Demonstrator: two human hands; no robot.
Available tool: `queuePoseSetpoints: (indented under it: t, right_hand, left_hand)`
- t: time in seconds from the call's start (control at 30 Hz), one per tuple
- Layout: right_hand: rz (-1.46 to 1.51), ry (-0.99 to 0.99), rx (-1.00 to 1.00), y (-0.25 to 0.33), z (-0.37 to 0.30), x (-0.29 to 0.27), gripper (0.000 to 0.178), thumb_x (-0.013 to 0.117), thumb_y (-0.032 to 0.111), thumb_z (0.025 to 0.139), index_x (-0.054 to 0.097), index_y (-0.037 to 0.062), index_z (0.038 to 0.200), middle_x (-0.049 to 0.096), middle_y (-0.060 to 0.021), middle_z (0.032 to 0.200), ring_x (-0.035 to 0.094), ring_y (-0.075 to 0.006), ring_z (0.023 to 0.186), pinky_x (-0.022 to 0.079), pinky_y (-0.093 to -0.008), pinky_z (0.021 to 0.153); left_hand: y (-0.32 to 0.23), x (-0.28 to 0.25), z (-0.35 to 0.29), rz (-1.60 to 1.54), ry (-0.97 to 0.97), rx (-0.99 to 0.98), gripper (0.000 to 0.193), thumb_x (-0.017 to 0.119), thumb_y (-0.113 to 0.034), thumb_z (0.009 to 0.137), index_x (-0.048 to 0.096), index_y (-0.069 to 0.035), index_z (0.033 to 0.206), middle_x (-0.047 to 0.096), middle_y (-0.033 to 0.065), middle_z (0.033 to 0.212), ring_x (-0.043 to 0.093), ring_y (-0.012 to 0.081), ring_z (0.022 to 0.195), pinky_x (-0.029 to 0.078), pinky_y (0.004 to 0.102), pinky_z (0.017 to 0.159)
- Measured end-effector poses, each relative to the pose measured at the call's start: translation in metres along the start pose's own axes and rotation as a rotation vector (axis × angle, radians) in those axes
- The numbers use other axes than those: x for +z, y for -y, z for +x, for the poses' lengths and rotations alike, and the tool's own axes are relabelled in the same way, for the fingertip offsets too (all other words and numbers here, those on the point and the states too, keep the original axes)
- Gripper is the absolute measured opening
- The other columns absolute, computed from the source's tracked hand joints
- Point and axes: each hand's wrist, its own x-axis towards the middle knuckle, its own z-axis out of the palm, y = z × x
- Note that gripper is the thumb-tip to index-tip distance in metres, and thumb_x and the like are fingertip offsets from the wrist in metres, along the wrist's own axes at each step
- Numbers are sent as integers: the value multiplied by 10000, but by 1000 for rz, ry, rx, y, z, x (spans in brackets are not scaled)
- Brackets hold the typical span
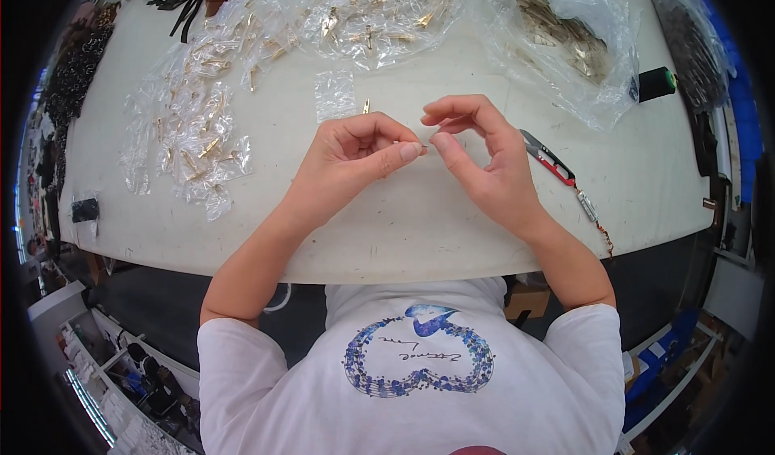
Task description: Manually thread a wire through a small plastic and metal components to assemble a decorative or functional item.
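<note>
- Head view: the left hand (345, 153) pinched a tiny piece (425, 150) between thumb and index finger (too small to make out).
- At three o'clock from it, the right hand (491, 152) had its thumb and index tips parted, near the left fingertips.
- Toward twelve o'clock from the left hand, a gold metal piece (367, 106) lay on the white table (387, 229); at eleven, a clear bag (334, 94).
- At nine, clear packets (202, 144) held gold pieces.
- A grey-and-red tool (539, 146) lay at three o'clock from the right hand.

The left fingers (395, 155) pinch a tiny piece (425, 147) just beside the right fingers (464, 105), above a white table (404, 229).
</note>
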Motion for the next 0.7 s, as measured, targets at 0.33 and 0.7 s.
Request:
queuePoseSetpoints:
  t: [0.33, 0.7]
  right_hand:
    - [737, 337, 402, 4, -10, 22, 419, 552, 89, 1002, 446, 18, 1401, 589, -80, 1106, 641, -124, 859, 543, -279, 777]
    - [-158, 64, -111, -4, -9, 24, 210, 630, -8, 888, 675, 89, 1069, 689, -53, 741, 620, -204, 542, 471, -316, 510]
  left_hand:
    - [-6, -12, -1, -496, 131, -18, 166, 622, -140, 991, 683, -5, 1065, 710, 78, 942, 642, 98, 787, 538, 242, 731]
    - [-3, -19, 8, -628, -25, -148, 165, 590, -172, 1012, 637, -21, 1060, 623, 3, 807, 552, 34, 642, 455, 158, 582]
